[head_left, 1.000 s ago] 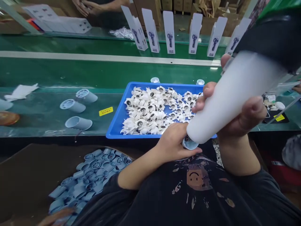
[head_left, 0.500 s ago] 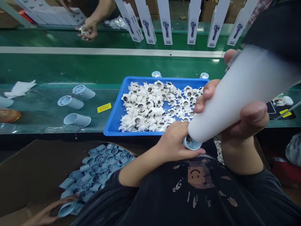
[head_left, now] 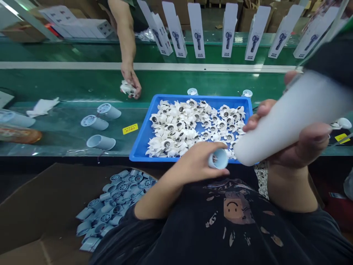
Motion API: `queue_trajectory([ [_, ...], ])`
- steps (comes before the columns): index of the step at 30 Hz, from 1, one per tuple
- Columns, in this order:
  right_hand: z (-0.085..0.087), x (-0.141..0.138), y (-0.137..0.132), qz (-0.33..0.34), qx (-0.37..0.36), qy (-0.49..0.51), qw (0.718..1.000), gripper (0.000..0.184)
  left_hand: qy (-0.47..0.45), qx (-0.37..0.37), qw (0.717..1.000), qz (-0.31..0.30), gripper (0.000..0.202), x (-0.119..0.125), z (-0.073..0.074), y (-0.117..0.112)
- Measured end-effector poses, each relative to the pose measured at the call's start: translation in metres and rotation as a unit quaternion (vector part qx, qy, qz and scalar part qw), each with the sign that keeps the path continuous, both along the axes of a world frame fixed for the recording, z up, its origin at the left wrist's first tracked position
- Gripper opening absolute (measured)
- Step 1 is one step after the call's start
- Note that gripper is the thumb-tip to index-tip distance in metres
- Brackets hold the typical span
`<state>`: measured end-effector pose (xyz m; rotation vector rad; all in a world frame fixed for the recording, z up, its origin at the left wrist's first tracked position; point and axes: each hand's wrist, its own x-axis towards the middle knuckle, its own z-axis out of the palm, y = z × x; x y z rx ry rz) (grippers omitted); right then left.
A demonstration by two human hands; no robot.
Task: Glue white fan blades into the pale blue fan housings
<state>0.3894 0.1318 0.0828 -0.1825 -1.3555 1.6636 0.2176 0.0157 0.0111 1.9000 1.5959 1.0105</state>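
Observation:
My left hand [head_left: 196, 159] grips a small pale-blue plastic cylinder [head_left: 218, 159] with its open end turned toward the camera. My right hand [head_left: 298, 141] is wrapped around a large white tool body [head_left: 289, 117], held at a slant with its blunt end just right of the cylinder and a little apart from it. Just beyond both hands lies a blue tray [head_left: 143, 138] heaped with several white fan impellers [head_left: 190, 125].
A cardboard box [head_left: 41, 206] at lower left holds several pale-blue cylinders [head_left: 116, 208]. Three more cylinders [head_left: 100, 141] lie on the green bench. Another person's hand [head_left: 131, 82] rests on white parts on the conveyor. White product cartons [head_left: 198, 31] stand in a row behind.
The white tool's end has come off the cylinder and shifted right. My left hand turned the cylinder's open end up. The other person's hand reached onto the conveyor.

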Motion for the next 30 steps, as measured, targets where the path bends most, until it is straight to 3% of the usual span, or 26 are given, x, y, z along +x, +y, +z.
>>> queue_trajectory([
  [3,0.0,0.02,0.007,-0.045,-0.051,-0.003,0.998,0.065,-0.063,0.016,0.988,0.137,0.05,-0.066,-0.016,0.006],
  [6,-0.006,0.038,0.016,-0.102,-0.039,-0.022,0.994,0.069,-0.106,0.028,0.946,0.306,0.06,-0.13,-0.034,0.018],
  [8,-0.013,0.047,0.019,-0.128,-0.019,-0.027,0.991,0.07,-0.127,-0.003,0.932,0.338,0.061,-0.159,-0.044,0.028],
  [11,-0.024,0.054,0.018,-0.126,-0.016,-0.042,0.991,0.061,-0.156,-0.017,0.933,0.325,0.06,-0.182,-0.053,0.041],
  [15,-0.031,0.059,0.011,-0.119,-0.022,-0.058,0.991,0.052,-0.202,0.005,0.932,0.301,0.061,-0.189,-0.063,0.05],
  [20,-0.025,0.057,0.005,-0.112,-0.035,-0.084,0.99,0.05,-0.276,0.035,0.915,0.292,0.062,-0.182,-0.078,0.055],
  [23,-0.021,0.054,0.004,-0.092,-0.039,-0.094,0.991,0.046,-0.315,0.027,0.907,0.28,0.067,-0.172,-0.085,0.06],
  [30,-0.028,0.055,0.002,-0.068,-0.031,-0.04,0.996,0.061,-0.354,0.031,0.904,0.236,0.064,-0.127,-0.088,0.091],
])
